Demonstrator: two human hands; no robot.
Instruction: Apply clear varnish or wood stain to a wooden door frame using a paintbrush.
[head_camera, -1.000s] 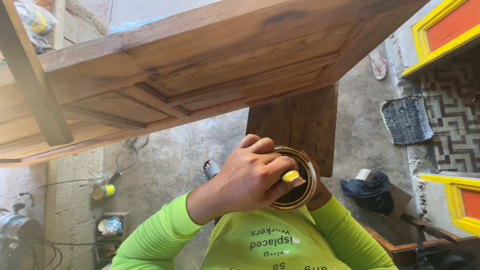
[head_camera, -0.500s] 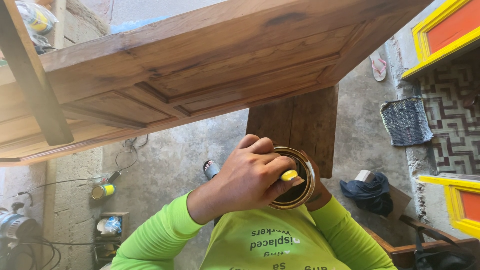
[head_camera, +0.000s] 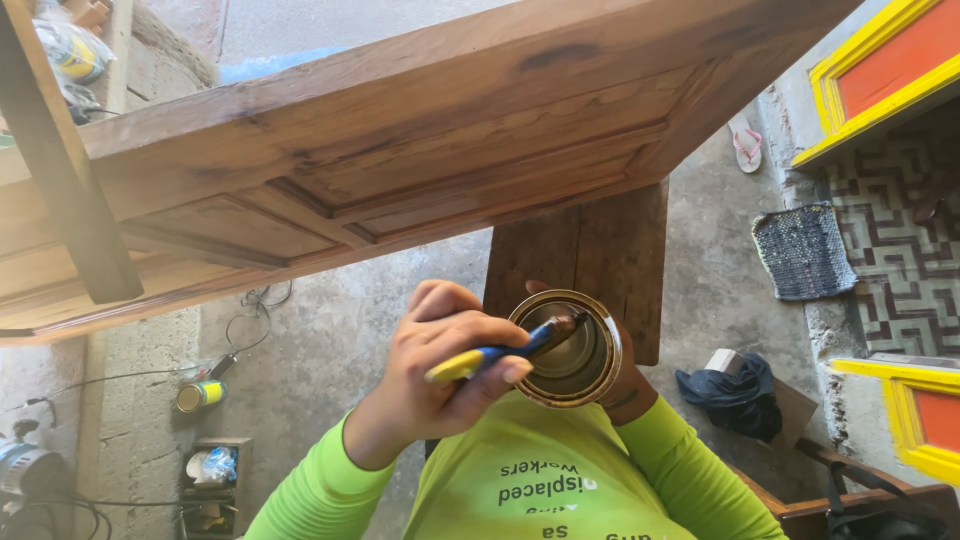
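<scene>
The left hand (head_camera: 440, 375) has its fingers curled tight on a brush (head_camera: 500, 352), bristles dipped in the tin (head_camera: 570, 348); the right hand (head_camera: 630, 385) cups that tin at the chest, below the wooden door (head_camera: 400, 150); loading the brush, I'd judge; lifting it without drips matters.

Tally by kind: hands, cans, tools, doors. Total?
Hands: 2, left hand, right hand
Cans: 2, held can, floor can
Tool: 1
Door: 1
Total: 6
</scene>
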